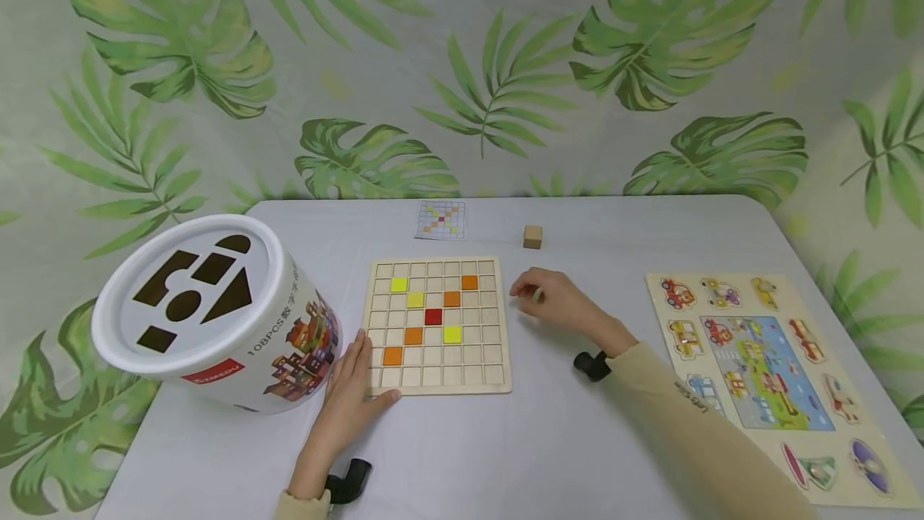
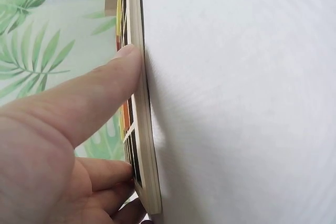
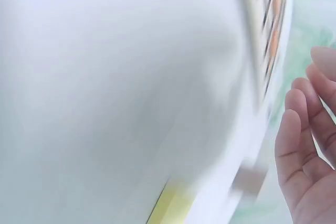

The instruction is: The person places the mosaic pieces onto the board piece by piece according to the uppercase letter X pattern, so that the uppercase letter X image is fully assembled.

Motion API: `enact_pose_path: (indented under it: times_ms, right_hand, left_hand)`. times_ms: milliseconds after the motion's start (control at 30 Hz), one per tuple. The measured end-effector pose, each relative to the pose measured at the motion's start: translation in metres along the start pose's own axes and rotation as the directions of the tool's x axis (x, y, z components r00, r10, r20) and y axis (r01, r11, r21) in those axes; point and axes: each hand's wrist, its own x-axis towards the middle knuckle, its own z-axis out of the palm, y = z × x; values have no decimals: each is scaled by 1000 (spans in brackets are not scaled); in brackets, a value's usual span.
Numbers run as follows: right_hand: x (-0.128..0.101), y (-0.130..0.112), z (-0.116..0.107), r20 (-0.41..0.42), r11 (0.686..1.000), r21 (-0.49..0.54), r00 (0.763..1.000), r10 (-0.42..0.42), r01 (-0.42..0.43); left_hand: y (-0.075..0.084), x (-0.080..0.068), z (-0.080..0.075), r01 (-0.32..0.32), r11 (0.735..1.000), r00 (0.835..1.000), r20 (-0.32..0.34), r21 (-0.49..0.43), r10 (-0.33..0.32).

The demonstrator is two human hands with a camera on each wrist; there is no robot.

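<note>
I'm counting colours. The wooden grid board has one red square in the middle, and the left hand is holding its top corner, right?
Not quite. The left hand holds the wooden grid board at its bottom-left corner, as the head view shows. One red square sits mid-board.

A staged tabletop set for children's play and early-learning activities, not a lived-in room: a pale table [image 1: 549,440] stands against a fabric backdrop [image 1: 462,62] printed with large green palm leaves, which closes off the back and both sides. The table carries only toys: a white shape-sorter bucket [image 1: 216,315] with cut-out holes in its lid, a wooden grid board [image 1: 436,326] with coloured squares, a small pattern card [image 1: 440,220], a loose wooden cube [image 1: 532,237] and a vehicle peg puzzle [image 1: 776,379].
</note>
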Motion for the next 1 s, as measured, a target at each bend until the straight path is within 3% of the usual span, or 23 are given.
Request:
enact_pose_path:
  times_ms: [233,467,767,1000]
  right_hand:
    - [-36,42,-31,-55,993,-68,994,90,-94]
    - [-52,56,-35,-25,989,-110,995,95,-98]
    - [-51,56,-32,1,985,-151,996,87,-86]
    - [-35,28,-14,35,992,-121,999,40,-36]
  left_hand:
    - [-1,0,0,3,1000,1000,5,4,-3]
    - [0,0,0,-6,1000,1000,4,-2,6]
    - [-1,0,1,-4,1000,1000,4,11,4]
    - [-1,0,1,-1,1000,1000,7,11,0]
